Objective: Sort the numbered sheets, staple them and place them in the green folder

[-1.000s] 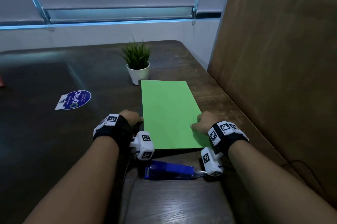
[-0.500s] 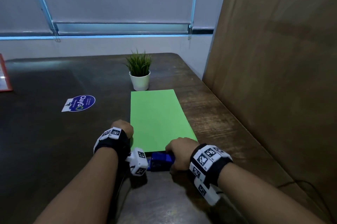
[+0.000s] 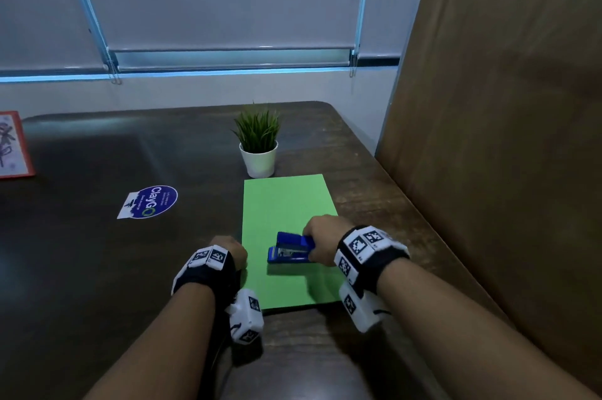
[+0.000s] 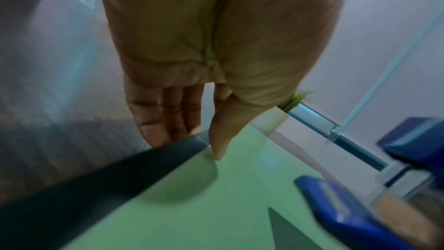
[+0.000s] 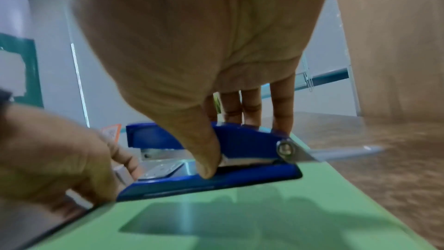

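Note:
The green folder [image 3: 286,204] lies shut on the dark table. My right hand [image 3: 317,243] grips the blue stapler [image 3: 290,249] and holds it over the folder's near half, nose pointing left. In the right wrist view the thumb [image 5: 204,151] sits on the stapler's [image 5: 242,140] near side and the fingers wrap its far side, just above the folder [image 5: 264,216]. My left hand [image 3: 233,253] is at the folder's left edge. In the left wrist view its thumb [image 4: 218,145] lies on top of the folder [image 4: 192,216] and its fingers go below the edge. No numbered sheets show.
A small potted plant [image 3: 259,145] stands just beyond the folder's far end. A blue ClayGo sticker [image 3: 148,202] lies on the table to the left, and a red-edged card [image 3: 11,145] at the far left. A tall wooden panel [image 3: 505,139] walls off the right side.
My right hand left the folder, took hold of the stapler lying near the table's front edge, and lifted it forward over the folder. My left hand stayed at the folder's left edge.

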{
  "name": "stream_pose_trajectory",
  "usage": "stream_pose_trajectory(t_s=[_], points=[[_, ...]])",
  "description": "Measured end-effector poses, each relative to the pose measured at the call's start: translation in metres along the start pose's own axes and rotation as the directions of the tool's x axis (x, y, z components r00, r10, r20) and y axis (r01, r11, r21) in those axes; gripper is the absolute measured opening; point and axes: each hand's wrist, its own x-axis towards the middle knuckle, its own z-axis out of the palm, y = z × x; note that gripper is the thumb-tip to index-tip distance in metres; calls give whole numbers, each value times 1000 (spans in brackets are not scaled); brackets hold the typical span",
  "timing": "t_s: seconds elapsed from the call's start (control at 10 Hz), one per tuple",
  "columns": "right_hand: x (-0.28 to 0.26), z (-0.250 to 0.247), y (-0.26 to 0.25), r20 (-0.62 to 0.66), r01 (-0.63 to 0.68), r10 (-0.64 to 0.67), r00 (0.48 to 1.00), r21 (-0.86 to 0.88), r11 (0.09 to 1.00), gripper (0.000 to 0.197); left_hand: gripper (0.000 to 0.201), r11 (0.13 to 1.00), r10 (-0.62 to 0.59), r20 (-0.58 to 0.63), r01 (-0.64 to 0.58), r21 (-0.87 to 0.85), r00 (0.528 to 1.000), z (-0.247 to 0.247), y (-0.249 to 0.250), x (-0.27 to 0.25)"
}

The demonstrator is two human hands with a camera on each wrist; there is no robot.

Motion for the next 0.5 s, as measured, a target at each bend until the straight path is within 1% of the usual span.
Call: stream_pose_trajectory(t_s=[0.1, 0.2, 0.3, 0.4, 0.5], points=[[13, 17, 0, 29, -25, 25, 999, -5, 1000, 22, 29, 999, -51, -45, 51, 10, 998, 3, 9, 7], [14, 36, 2, -12, -35, 35, 999, 10, 999, 19, 29, 995, -37, -6, 38, 91, 999, 2, 15, 3], [12, 52, 9, -95, -58, 66, 993, 87, 995, 14, 22, 996, -9, -10, 10, 88, 1000, 2, 15, -3], [5, 65, 9, -154, -77, 96, 983, 123, 989, 15, 20, 994, -34, -60, 40, 105, 998, 10, 11, -7], [6, 71, 12, -193, -66, 99, 976, 167, 984, 35, 31, 999, -35, -102, 38, 25, 994, 15, 17, -16]])
